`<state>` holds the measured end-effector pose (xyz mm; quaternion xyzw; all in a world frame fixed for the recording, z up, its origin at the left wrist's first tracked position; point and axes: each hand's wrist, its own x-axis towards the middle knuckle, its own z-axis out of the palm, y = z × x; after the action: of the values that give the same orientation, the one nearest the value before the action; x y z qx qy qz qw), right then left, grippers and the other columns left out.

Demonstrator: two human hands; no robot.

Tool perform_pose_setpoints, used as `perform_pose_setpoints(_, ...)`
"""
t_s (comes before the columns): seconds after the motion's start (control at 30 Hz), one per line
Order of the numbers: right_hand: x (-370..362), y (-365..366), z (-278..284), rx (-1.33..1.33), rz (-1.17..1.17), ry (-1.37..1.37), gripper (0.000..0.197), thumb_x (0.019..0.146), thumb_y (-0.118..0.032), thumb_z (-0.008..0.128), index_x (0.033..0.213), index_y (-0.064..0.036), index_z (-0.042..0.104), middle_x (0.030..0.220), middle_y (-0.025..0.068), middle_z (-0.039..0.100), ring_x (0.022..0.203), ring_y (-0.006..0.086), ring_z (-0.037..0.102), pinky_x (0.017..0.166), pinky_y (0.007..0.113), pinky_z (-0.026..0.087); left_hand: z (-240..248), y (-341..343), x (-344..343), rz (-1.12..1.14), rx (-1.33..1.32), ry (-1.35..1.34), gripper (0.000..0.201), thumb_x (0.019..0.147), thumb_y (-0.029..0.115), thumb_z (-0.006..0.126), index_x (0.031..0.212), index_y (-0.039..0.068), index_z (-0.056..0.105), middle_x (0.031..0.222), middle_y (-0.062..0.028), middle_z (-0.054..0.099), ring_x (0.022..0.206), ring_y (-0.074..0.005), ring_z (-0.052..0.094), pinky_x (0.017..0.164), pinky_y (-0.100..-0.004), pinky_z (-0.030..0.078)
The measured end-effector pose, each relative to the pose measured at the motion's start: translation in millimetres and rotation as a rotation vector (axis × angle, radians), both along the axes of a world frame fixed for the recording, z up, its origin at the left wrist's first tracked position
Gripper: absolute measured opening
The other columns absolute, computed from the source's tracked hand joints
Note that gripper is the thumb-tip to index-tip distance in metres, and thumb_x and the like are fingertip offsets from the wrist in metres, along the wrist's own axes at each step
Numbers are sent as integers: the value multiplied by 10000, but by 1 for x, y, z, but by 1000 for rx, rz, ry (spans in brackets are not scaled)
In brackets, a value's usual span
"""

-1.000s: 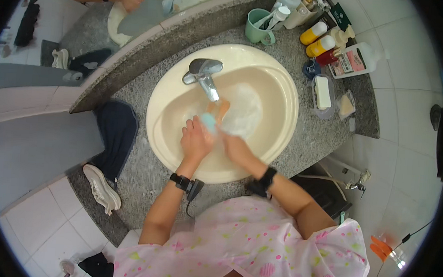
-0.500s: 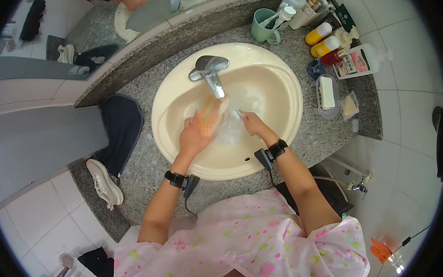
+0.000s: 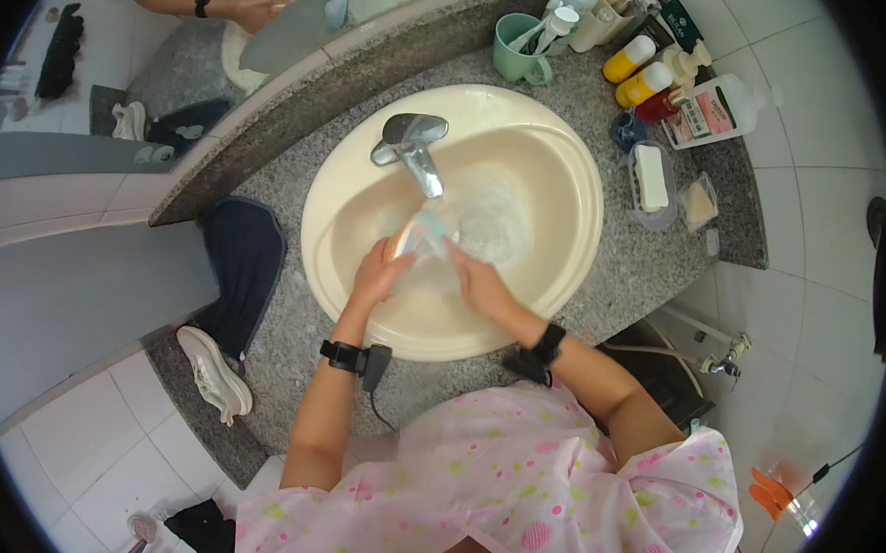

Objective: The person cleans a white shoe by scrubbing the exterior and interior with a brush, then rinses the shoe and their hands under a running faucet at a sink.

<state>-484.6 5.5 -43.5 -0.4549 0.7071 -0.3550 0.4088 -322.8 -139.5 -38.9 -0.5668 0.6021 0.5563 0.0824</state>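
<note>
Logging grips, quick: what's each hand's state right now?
Left hand: holding a blurred white-and-orange object, possibly a shoe.
Right hand: closed on a blurred pale turquoise object, probably a brush.

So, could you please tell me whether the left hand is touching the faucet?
Apart: the head view shows basin between the left hand and the faucet.

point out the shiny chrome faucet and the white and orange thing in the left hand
Shiny chrome faucet (image 3: 421,164), head view, on its spout.
White and orange thing (image 3: 411,241), head view, on its blurred white surface.
</note>
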Motion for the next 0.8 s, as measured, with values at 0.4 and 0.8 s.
perform_pose_setpoints(0.4,8,-5,-13,-19,12,12,456,938,-111,400,1386,-29,400,959,280,628,874,428,618,785,443,497,2,12,3,129,155,44,734,735,368,667,1354,59,423,996,-148,628,596,-214,596,416,-305,442)
perform_pose_setpoints(0.8,-55,-10,-28,254,-181,-207,400,983,-135,378,1362,-17,430,1289,230,533,1195,349,518,1006,363,395,8,6,4,224,-114,13,503,804,335,690,1152,-13,591,883,-117,665,759,-209,670,517,-335,575)
